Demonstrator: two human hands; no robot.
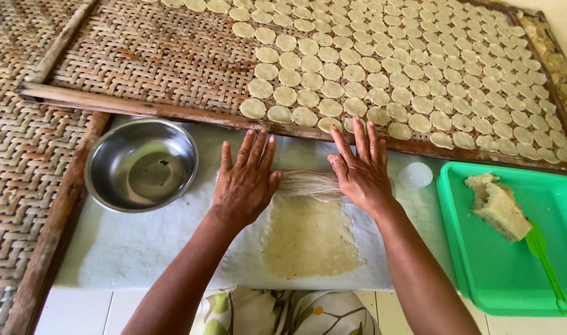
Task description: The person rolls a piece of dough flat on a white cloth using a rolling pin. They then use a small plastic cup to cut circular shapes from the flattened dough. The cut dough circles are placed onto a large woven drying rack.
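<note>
Dough sheet (308, 239), pale and flat, lies on the white surface (141, 248), its long axis running from the person's body toward the woven tray (141, 56). Rolling pin (308, 184), blurred, lies crosswise at the sheet's far end, its axis left to right. Left hand (246, 183), fingers spread flat, palm down, presses on the pin's left end; right hand (361, 174), likewise flat and spread, presses on its right end; neither closes around it, and both sit equally near. Steel bowl (141, 164) stands left of the left hand. Small white cup (415, 175) sits just right of the right hand. Green tray (513, 248) holds a dough lump (497, 208). Round dough discs (420, 74) cover the woven tray.
</note>
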